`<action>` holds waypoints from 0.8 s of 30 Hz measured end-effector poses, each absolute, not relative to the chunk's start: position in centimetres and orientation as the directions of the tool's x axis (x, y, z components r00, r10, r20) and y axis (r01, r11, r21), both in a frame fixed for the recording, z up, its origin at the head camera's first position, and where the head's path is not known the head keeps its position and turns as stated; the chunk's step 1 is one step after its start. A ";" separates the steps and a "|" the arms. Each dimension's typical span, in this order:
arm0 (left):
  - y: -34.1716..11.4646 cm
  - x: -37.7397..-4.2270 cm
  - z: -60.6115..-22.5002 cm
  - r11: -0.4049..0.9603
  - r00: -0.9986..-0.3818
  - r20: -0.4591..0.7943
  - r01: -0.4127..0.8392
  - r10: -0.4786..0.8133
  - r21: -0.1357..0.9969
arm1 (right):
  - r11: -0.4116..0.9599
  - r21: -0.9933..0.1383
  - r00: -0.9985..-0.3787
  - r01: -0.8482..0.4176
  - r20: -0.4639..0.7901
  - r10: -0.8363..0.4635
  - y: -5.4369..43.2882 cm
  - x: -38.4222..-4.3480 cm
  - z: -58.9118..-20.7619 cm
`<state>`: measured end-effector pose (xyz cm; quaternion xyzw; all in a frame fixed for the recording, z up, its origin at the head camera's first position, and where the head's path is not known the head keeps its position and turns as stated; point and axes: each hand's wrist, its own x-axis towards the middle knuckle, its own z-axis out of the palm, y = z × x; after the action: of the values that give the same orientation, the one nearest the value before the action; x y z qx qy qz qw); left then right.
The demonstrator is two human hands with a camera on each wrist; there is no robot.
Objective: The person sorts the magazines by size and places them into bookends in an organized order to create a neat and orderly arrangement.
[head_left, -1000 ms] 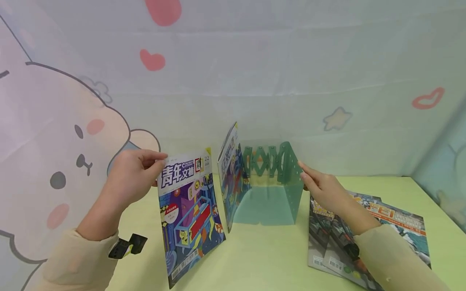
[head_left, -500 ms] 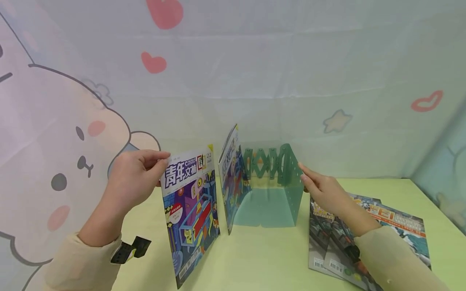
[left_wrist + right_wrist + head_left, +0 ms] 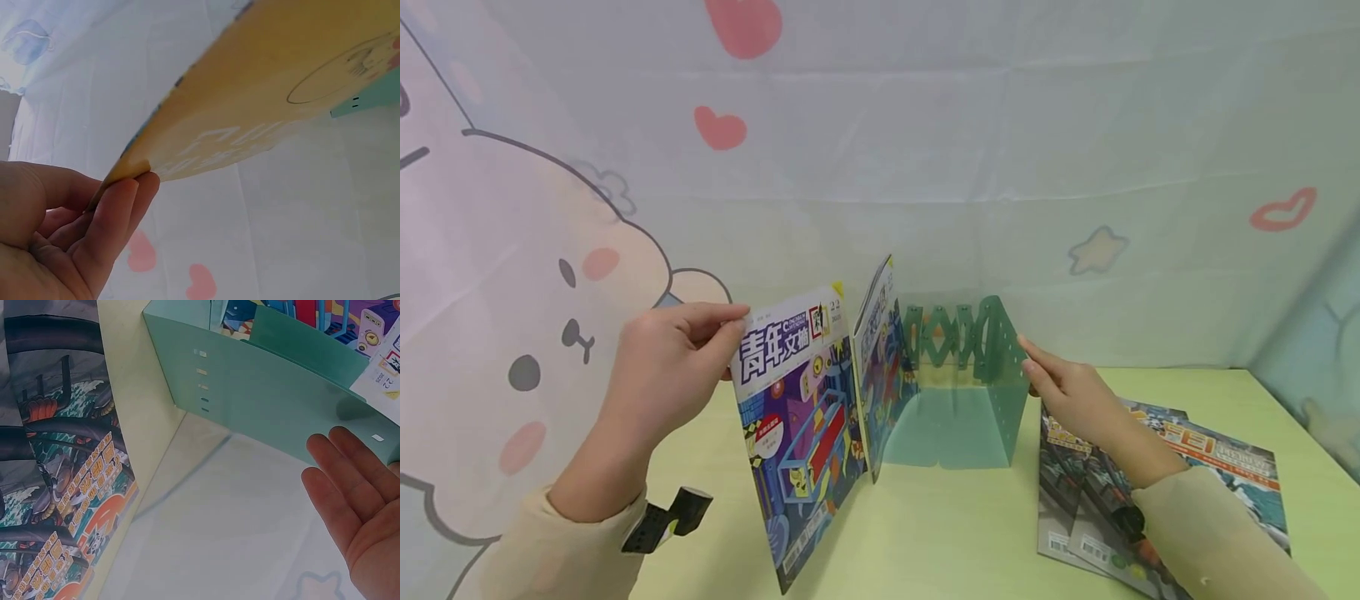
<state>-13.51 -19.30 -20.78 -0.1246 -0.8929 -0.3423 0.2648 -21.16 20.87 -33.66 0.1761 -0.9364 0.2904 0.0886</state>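
We get soft, even head-view light; left wrist has upper-left glare and soft detail; right wrist runs dimmer, blurry shadow on green bookend (image 3: 262, 406).

cream sleeves (image 3: 1221, 537) | left cuff (image 3: 598, 533): black boxy device (image 3: 651, 527), yellow-green accent

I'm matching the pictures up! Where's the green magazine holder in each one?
Head: the green magazine holder, just right of centre, lower half.
Left wrist: only a piece of it, upper half, right edge.
Right wrist: its side wall, across the upper part.
Shared landmark: the pale printed backdrop.
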 end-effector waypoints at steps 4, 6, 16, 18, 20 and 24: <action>-19.2 -13.0 -20.5 0.736 -0.801 0.597 0.431 0.045 0.522 | 0.767 -0.518 -0.923 -0.380 0.267 -0.277 20.9 -21.1 -33.5; -19.1 -12.7 -20.4 0.737 -0.790 0.612 0.439 0.045 0.514 | 0.768 -0.516 -0.923 -0.380 0.266 -0.278 20.9 -21.1 -33.5; -18.9 -11.3 -19.6 0.731 -0.750 0.661 0.467 0.029 0.498 | 0.770 -0.510 -0.921 -0.383 0.271 -0.278 21.0 -21.3 -33.7; -18.8 -11.1 -19.4 0.739 -0.740 0.672 0.468 0.027 0.485 | 0.769 -0.513 -0.922 -0.381 0.268 -0.278 21.0 -21.3 -33.7; -18.8 -10.8 -19.3 0.744 -0.733 0.679 0.468 0.026 0.477 | 0.768 -0.516 -0.924 -0.379 0.265 -0.277 21.0 -21.3 -33.7; -18.8 -10.3 -19.1 0.740 -0.727 0.686 0.471 0.018 0.480 | 0.769 -0.516 -0.925 -0.377 0.261 -0.278 20.9 -21.3 -33.7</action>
<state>-10.30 -18.80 -19.13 -0.1407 -0.8680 -0.3321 0.3413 -21.27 20.95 -33.67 0.1746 -0.9367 0.2913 0.0850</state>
